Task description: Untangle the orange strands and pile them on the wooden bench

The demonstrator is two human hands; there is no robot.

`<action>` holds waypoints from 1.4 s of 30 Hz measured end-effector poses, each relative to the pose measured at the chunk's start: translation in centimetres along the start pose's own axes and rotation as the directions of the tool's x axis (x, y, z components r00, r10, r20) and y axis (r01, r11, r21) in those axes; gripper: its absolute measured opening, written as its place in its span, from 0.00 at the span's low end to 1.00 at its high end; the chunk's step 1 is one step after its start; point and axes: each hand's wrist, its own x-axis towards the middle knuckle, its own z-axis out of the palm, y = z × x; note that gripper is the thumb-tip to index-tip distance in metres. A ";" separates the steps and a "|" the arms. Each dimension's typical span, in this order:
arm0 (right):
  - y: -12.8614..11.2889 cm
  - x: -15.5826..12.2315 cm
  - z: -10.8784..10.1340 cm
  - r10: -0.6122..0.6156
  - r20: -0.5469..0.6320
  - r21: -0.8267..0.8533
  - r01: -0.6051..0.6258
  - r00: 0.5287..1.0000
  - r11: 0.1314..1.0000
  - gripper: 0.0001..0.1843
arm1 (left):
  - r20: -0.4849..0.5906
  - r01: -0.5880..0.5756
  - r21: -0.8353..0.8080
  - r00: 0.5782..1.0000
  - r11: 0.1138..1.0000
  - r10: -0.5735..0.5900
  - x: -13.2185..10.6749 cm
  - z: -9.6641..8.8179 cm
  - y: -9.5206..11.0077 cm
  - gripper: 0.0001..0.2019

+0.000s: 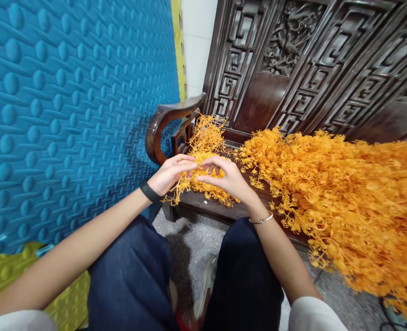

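My left hand [170, 174], a black band at its wrist, reaches over a small pile of orange plastic flower sprigs [208, 138] on the dark wooden bench seat. Its fingers are stretched out, the tips close to those of my right hand [230, 179]. The right hand, with a thin bracelet at the wrist, has its thumb apart from its bent fingers. Sprigs lie behind and beneath both hands, some hanging past the seat's front edge below the left one. Whether a small piece sits between the meeting fingertips is hidden.
A large heap of orange sprigs [355, 193] spreads along the bench to the right. The curved armrest [158, 128] stands at the left, the carved backrest [275, 69] behind. Blue foam mats [68, 105] lie left, with speckled floor [203, 230] between my knees.
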 end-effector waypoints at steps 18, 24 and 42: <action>1.5 1.0 1.6 0.202 -0.180 0.379 -0.122 0.963 0.917 0.14 | 0.043 -0.285 0.601 0.944 0.747 0.326 -0.8 1.3 -1.0 0.18; 2.5 1.2 -0.6 0.289 -0.262 0.430 -0.157 0.921 0.889 0.12 | 0.085 -0.307 0.683 0.935 0.663 0.345 0.2 -0.6 -1.8 0.12; 2.3 1.1 1.1 0.390 -0.008 0.654 -0.290 0.921 0.699 0.14 | 0.108 -0.296 0.633 0.949 0.715 0.297 -0.2 1.2 -1.2 0.13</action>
